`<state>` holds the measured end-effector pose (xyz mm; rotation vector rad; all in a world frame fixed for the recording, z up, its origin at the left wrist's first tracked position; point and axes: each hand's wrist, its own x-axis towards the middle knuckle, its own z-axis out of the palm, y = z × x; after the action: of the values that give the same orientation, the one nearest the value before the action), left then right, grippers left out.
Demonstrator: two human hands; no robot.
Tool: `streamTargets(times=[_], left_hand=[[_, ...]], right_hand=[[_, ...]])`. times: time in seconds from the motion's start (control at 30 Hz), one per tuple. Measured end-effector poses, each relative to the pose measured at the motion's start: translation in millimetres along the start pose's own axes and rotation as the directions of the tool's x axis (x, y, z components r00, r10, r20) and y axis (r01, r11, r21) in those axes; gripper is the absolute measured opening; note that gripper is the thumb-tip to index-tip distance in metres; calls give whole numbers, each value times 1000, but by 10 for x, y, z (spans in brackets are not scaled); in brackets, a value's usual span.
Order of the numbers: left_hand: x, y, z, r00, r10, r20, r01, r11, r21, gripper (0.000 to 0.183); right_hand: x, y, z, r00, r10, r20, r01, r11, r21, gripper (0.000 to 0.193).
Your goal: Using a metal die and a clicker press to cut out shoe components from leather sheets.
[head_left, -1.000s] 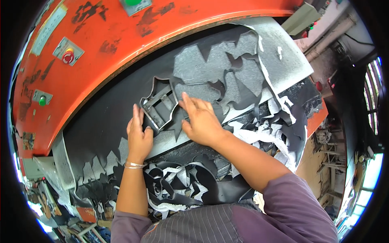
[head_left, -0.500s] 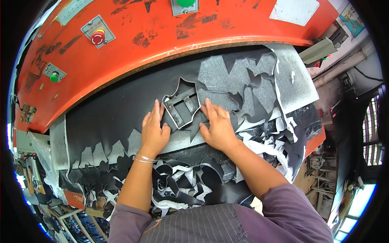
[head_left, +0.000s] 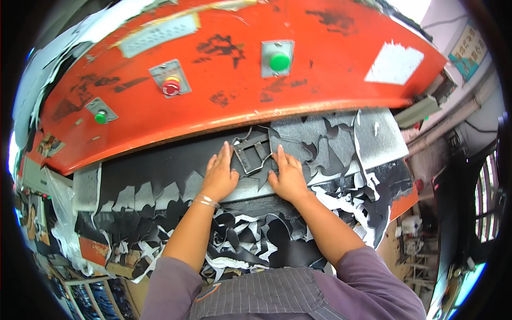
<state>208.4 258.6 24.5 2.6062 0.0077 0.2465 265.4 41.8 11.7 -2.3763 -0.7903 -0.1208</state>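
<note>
A steel cutting die (head_left: 244,161), an outline blade with an inner frame, stands on a black sheet (head_left: 160,162), apparently leather. My left hand (head_left: 220,178) lies along its left side, fingers stretched forward and fingertips against or close to the steel. On the opposite side my right hand (head_left: 289,177) rests with fingers extended, the fingertips at the die's right edge. Neither hand wraps around it. Right of the die, shaped gaps in the sheet show a grey backing (head_left: 298,130). The die's far end sits close under the orange beam's edge.
An orange machine beam (head_left: 224,104) spans the far side, with a large green button (head_left: 279,62), a red knob (head_left: 171,86) and a small green button (head_left: 101,117). Black and white scraps (head_left: 277,250) heap along the near edge. A pale board (head_left: 380,138) extends at right.
The view has tilted upward, showing more of the orange beam, which hides more of the sheet's far part. Both hands remain beside the die, with little change relative to it.
</note>
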Motion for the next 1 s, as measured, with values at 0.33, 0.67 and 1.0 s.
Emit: streamTargets(times=[0.33,0.67,1.0], left_hand=[[-498,-628,-1546,651,-350,-674,-38,871,-489,23],[-622,-421,-2472,591,-44,-805,79,997,3,31],[-1538,863,4,981,-195,12,188,928,-322,27]], right_hand=[[268,-540,-1080,952,130,-277,71,788,612,46],[709,-835,-1603,837,128,-532,164,869,466,20],[-1124,-740,-908,827,-342,446,382,924,1,40]])
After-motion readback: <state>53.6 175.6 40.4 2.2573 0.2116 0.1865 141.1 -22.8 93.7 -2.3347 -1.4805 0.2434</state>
